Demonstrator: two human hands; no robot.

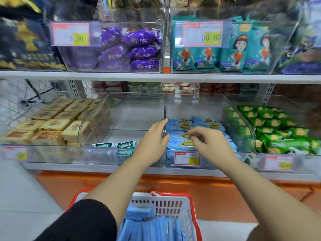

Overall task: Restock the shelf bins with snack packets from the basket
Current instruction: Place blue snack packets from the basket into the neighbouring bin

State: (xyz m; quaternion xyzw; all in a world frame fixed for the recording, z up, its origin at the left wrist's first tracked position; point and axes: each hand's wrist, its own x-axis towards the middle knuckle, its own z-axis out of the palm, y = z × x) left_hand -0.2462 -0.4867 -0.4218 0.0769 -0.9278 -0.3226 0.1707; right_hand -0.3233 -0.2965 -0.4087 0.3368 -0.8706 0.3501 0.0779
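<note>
- Two white shelves [121,76] are running across the view, each carrying clear bins of snacks.
- On the lower shelf, right of centre, a clear bin [217,101] is holding blue snack packets [178,126], which are lying flat in stacks toward its front.
- Just left of it, the neighbouring bin [135,105] is sitting mostly bare, with a few green-and-white packets [125,145] at its front.
- Low in the view, a white basket [173,204] with a red rim is sitting under the person's forearms, holding spare blue packets [144,225] standing on edge.
- The left hand [152,140] is reaching forward with straight fingers, their tips touching the wall between the two bins, and it is gripping nothing.
- The right hand [210,143] is hovering over the blue snack packets, apart from the left, with its fingers curling downward. Blur is hiding whether they are pinching a packet.
- A red-bordered price tag [187,158] is hanging on the clear bin's front.
</note>
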